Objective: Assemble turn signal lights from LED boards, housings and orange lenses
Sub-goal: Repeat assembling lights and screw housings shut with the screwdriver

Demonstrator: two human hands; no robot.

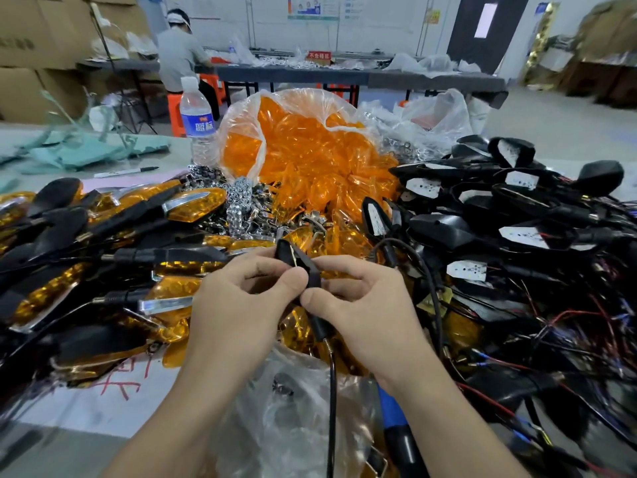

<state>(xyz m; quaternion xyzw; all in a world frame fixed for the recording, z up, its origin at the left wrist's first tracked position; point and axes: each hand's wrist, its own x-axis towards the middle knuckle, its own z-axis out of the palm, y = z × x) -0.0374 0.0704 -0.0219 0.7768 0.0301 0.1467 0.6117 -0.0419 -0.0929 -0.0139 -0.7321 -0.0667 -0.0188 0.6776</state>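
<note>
Housing (297,262) for one turn signal, black and still without its orange lens, sits pinched between my two hands just above the heaped bench, its black cable (332,370) hanging down toward me over a clear plastic bag (293,415). A pale strip shows in its open face, which I take to be the LED board going in, so this unit looks about halfway done, with the lens still to be fitted. To my left lies a pile of finished lights (103,243), orange lenses on. To my right is a larger tangle of open housings with white boards (517,208) and loose wires, waiting their turn. Beyond my hands a torn sack of orange lenses (303,150) spills onto the bench, with a water bottle (196,119) beside it. Much work remains, by the look of it.

My left hand (241,298) has thumb and forefinger closed tight on the housing's front end. My right hand (365,305) pinches its stem end the same way. The remaining fingers of both are curled in, and neither grips anything else.
</note>
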